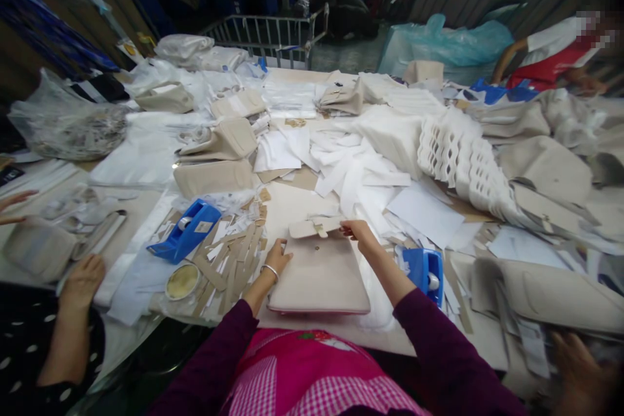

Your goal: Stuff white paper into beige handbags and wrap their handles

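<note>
A beige bag (319,276) lies on the table right in front of me, its wide edge toward my body. Its small flap (309,227) with a light tab is lifted at the far end, above a small round stud on the bag's face. My left hand (277,258), with a bracelet on the wrist, grips the bag's upper left side. At the upper right, my right hand (357,231) has its fingers closed on the end of the flap.
Blue tape dispensers stand left (188,232) and right (423,273). A round tub (182,282) and cardboard strips (238,263) lie left. White sheets and foam (458,156) cover the table beyond, with more beige bags (214,175). Co-workers' hands (84,279) show at both sides.
</note>
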{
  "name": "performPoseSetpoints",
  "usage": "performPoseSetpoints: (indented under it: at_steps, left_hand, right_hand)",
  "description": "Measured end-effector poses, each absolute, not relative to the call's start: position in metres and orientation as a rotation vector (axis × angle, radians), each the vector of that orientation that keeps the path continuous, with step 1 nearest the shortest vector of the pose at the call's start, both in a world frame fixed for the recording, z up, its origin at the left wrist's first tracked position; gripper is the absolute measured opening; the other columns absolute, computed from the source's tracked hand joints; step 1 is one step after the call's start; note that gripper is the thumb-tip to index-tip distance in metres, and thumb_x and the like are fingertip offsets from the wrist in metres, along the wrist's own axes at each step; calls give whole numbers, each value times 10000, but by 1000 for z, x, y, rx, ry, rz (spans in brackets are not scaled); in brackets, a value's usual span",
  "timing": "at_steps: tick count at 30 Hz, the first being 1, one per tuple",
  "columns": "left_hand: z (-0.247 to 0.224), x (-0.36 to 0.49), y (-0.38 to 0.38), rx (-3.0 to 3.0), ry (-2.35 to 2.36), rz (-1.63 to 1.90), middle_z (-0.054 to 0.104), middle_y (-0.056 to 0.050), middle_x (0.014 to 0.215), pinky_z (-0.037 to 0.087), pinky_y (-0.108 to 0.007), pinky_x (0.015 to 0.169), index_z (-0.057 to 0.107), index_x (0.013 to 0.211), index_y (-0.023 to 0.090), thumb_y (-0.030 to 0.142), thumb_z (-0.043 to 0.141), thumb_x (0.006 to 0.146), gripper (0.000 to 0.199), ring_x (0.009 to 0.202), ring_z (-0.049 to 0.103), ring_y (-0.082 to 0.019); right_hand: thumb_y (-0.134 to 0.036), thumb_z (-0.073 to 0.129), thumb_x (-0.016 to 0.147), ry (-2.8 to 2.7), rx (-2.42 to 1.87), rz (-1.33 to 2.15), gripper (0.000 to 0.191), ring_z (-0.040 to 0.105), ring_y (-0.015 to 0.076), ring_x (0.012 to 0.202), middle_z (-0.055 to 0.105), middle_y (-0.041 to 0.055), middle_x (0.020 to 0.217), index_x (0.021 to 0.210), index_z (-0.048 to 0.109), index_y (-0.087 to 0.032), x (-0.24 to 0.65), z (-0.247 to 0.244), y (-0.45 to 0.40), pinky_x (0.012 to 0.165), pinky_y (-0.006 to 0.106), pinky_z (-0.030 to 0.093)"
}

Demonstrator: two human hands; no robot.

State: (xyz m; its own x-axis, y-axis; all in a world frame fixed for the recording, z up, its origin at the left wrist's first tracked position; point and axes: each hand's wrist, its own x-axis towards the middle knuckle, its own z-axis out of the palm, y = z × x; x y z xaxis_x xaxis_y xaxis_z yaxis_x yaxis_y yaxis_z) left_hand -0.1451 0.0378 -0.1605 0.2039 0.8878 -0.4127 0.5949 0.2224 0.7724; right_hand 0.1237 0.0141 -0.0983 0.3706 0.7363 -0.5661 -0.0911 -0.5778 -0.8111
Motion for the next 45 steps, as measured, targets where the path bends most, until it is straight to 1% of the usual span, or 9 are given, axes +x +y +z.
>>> performPoseSetpoints:
  at_steps: [5,10,14,17,21,25,29,38,45]
  left_hand:
    - [-159,-142,38,1565,1545,308,348,87,546,324,-240,582,432,1137,202,168,533,677,472,529,403,-130]
    - [-148,-133,45,1535,1575,154,465,36,622,398,-299,677,376,1237,207,101,471,661,594,606,497,-178]
    - [-136,-112,47,1651,1685,-105,581,-131,969,434,-376,751,251,1358,151,69,437,678,710,842,571,-258]
    - [-130,-92,41,1994,1786,-126,421,-207,1305,417,-452,840,174,1422,201,4,378,697,779,1106,481,-327]
    - [-139,-79,34,2499,1418,-15,227,-73,1496,210,-535,1060,220,1415,299,93,374,815,653,1352,202,-306]
    - [-162,-86,38,2548,1216,-77,205,-30,1512,136,-527,1106,202,1414,332,350,421,875,582,1392,113,-268]
    - [-179,-94,46,2529,1237,-120,205,-26,1513,169,-515,1106,204,1413,331,407,381,889,558,1390,136,-260]
    - [-194,-95,50,2578,1213,-83,273,-64,1487,194,-515,1102,288,1396,254,286,392,879,529,1378,186,-266]
    - [-194,-102,66,2326,979,104,326,-94,1459,213,-456,1113,344,1365,184,210,341,871,495,1362,235,-199]
  right_hand:
    - [-373,565,700,-539,-1637,1412,238,601,153,683,665,99,803,726,594,-139,134,-103,51,626,279,456]
    - [-346,591,688,-1028,-1792,1066,311,560,211,917,631,86,989,928,634,-153,138,-144,33,865,382,430]
    - [-311,614,684,-1306,-1947,839,460,453,262,1098,537,84,1167,1129,569,-203,125,-173,7,967,448,362]
    - [-287,620,702,-1376,-1968,759,511,400,282,1141,481,106,1209,1194,513,-202,114,-178,0,988,453,351]
    - [-262,601,735,-1439,-1982,693,488,404,290,1116,474,124,1187,1205,493,-189,108,-174,2,966,461,377]
    - [-257,574,772,-1559,-2042,640,456,417,303,1134,493,134,1210,1218,502,-196,105,-170,7,958,479,381]
    - [-304,556,806,-1799,-2046,557,529,278,324,1310,376,107,1414,1318,433,-247,90,-165,7,1047,534,248]
    - [-477,355,895,-2149,-1928,493,618,106,285,1391,201,46,1500,1437,193,-228,77,-173,-5,1101,563,107]
    - [-396,405,895,-2144,-1937,619,576,163,244,1382,274,80,1479,1410,277,-174,87,-166,-2,1117,497,126]
